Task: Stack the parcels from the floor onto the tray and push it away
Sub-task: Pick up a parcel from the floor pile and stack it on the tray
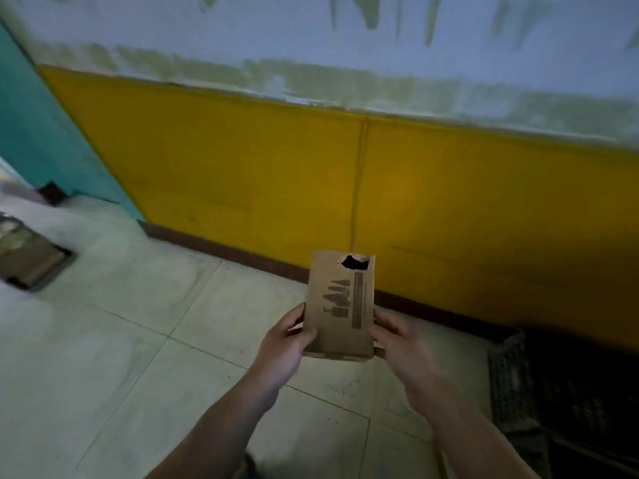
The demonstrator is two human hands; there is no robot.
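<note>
Hands at 6 o'clock: left hand [287,344] and right hand [397,344], fingers curled, pinching the parcel [340,305] by its lower side edges, upright, off the floor [138,340]. Grip evenly; spare the torn top corner. Carry toward the dark crate [508,385] at 4 o'clock, maybe the tray; lay flat.

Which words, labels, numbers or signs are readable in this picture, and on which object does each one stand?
No text can be read.
Cardboard parcel, gripped by the left hand and the right hand: dark pictograms shaped like bottles, no words.
Dark vertical strip beside them: perhaps print, too blurred to read.
Yellow wall: no writing visible.
</note>
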